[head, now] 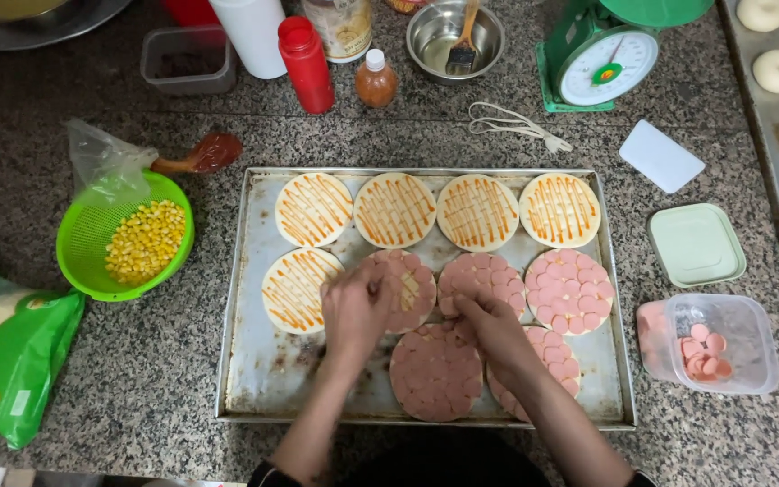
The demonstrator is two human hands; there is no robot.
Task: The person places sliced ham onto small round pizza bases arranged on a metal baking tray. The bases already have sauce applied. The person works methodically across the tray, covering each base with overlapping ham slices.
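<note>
Both hands' grip unclear: left hand [356, 311], right hand [490, 326] partly hiding sausage-topped dough round [405, 290].

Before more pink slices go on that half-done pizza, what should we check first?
1. Left hand over the half-done pizza: ok.
2. Right hand close by, over the tray: ok.
3. Slices left in the plastic box: ok, a few remain.
4. Box lid off: ok.
5. Sauce on the five bare pizzas, like the one at: ok, striped.
6. Slice already pinched in the fingers: cannot tell.
</note>
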